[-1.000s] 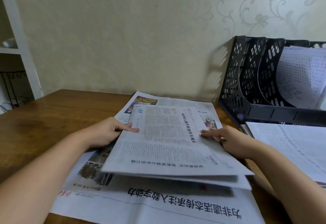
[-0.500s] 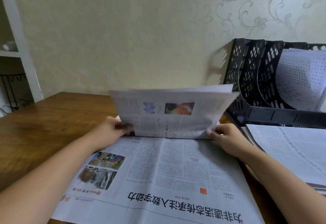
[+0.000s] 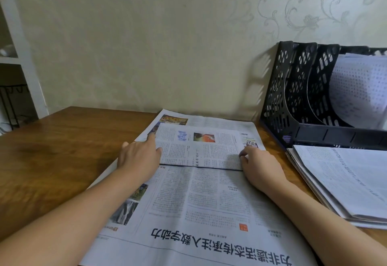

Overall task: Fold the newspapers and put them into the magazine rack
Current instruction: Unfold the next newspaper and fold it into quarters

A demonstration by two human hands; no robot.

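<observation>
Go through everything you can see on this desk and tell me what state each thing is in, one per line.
Folded newspaper: folded small, lying flat on the open newspaper.
Open newspaper: spread flat on the table.
Left hand: fingers straight, pressing the folded paper's left edge.
Right hand: fingers curled at its right edge.
Magazine rack: upright, papers in one right-hand slot.
Paper stack: lying flat beside the rack.
</observation>
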